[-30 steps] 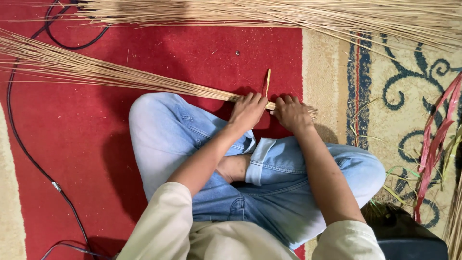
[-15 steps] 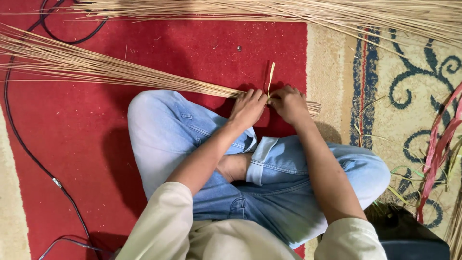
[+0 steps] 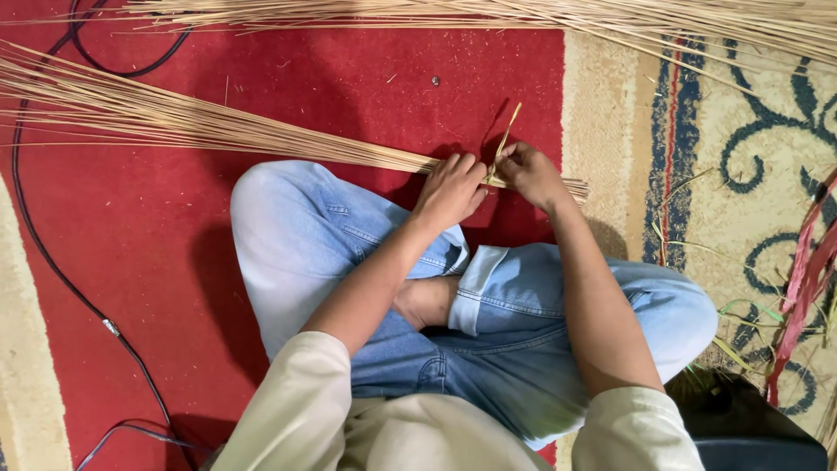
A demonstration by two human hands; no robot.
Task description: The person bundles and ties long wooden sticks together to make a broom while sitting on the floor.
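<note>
As hands (image 3: pixel 493 179) grip stick bundle (image 3: pixel 200 122), red carpet (image 3: pixel 349 78)

Person seated cross-legged at frame centre, knees at 9 and 3 o'clock. Stick bundle (image 3: pixel 200 126) lies on the carpet (image 3: pixel 349 70) just beyond the shins, fanning out toward 10 o'clock. Left hand (image 3: pixel 449 187) sits on the bundle's narrow end; right hand (image 3: pixel 527 174) just beside it at 3 o'clock, a thin strip (image 3: pixel 506 135) between them. Second stick pile (image 3: pixel 523 17) at 12 o'clock. Cable (image 3: pixel 61 270) runs along 9 o'clock. Ribbons (image 3: pixel 806 279) at 3 o'clock.
</note>
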